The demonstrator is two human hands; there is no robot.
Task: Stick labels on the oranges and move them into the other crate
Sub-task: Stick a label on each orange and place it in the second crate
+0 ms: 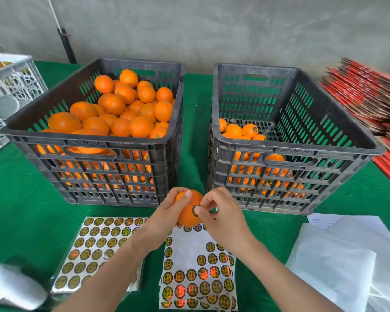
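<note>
My left hand (167, 212) grips an orange (187, 216) above the green table, in front of the gap between two black crates. My right hand (221, 212) presses a round gold label (196, 210) onto the orange's right side with its thumb, the fingers curled. The left crate (90, 152) is piled high with oranges (122, 106). The right crate (293, 154) holds a few labelled oranges (243, 131) in its near left corner. A partly used label sheet (198, 269) lies under my hands, and a full sheet pack (97, 248) lies to its left.
A white crate (7, 91) stands at the far left. Red flat cartons (369, 95) are stacked at the right. White paper sheets (347, 255) lie at the near right. A blurred silvery object (11, 287) sits at the near left.
</note>
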